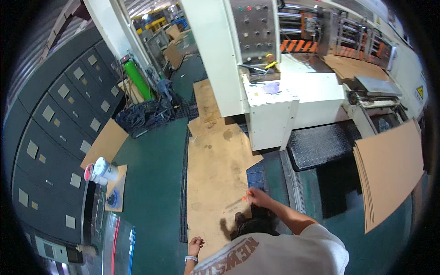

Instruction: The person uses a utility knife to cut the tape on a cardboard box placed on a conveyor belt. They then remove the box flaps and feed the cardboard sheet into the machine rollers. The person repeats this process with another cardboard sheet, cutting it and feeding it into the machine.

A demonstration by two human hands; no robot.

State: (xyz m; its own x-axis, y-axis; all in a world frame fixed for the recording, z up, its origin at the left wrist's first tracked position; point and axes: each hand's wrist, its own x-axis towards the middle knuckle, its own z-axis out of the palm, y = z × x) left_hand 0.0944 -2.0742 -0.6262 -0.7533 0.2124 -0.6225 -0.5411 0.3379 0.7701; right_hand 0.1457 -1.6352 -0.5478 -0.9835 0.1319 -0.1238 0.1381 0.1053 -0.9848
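Observation:
My right hand (259, 198) is closed around a slim tool with orange parts (244, 198) and a thin grey shaft or blade pointing left; its exact kind is too small to make out. The hand is held in front of my body, over the long brown cardboard sheet (211, 160) on the floor. My left hand (196, 246) hangs low on the left with loosely bent fingers, and I see nothing in it. A white band (191, 258) circles that wrist. Below my right hand, a dark shoe (239, 217) shows on the cardboard.
Dark grey cabinets (59, 133) line the left, with white buckets (106, 169) before them. A white machine housing (270, 123) with a control panel (254, 27) stands ahead. At right are a black textured step (319, 145) and upright cardboard sheets (389, 169). A green cylinder (136, 80) stands farther back.

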